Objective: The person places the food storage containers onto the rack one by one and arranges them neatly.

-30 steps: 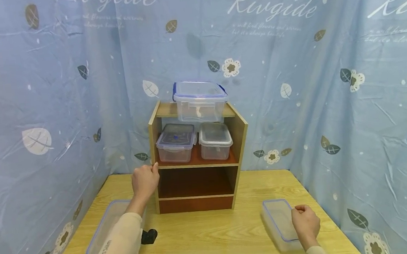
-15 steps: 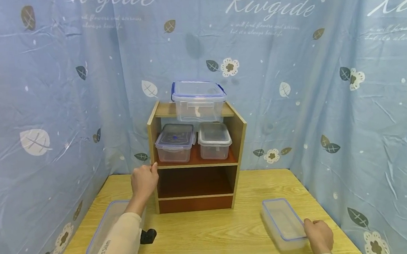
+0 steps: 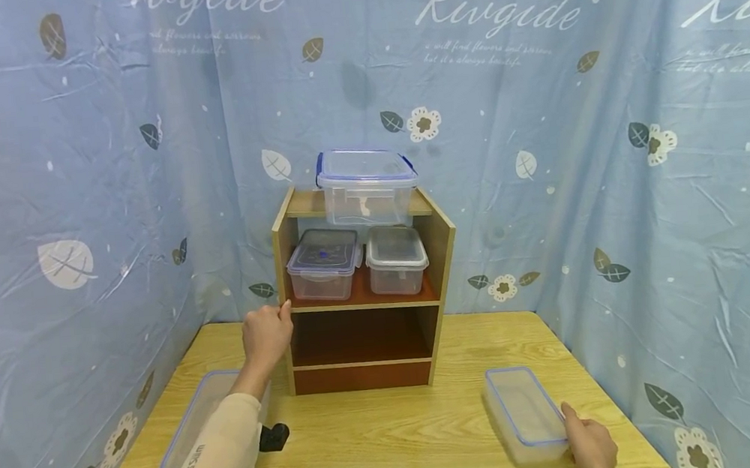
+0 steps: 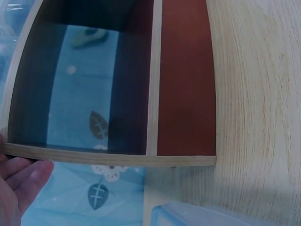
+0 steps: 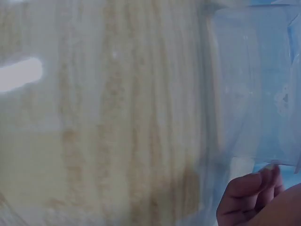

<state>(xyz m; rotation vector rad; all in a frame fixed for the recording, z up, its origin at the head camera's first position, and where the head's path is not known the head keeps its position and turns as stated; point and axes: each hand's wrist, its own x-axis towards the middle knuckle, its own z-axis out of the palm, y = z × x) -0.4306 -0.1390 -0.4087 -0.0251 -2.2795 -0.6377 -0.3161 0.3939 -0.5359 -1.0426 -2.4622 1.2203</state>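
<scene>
In the head view, a small wooden shelf unit stands on the table. My left hand grips the front edge of its left side panel; in the left wrist view the fingers lie along the panel's outer face. At the right, a clear lidless food container with a blue rim sits on the table. My right hand holds its near right corner, thumb at the rim. In the right wrist view, curled fingers meet the container's end wall; their contact is partly hidden.
A lidded box with blue clips sits on top of the unit. Two lidded boxes, one purple-lidded and one white-rimmed, share the upper shelf. Another blue-rimmed container lies left, partly behind my sleeve. Curtains hang behind.
My right hand has moved right and toward me, from above the container's right rim to its near right corner. My left hand stays on the shelf panel.
</scene>
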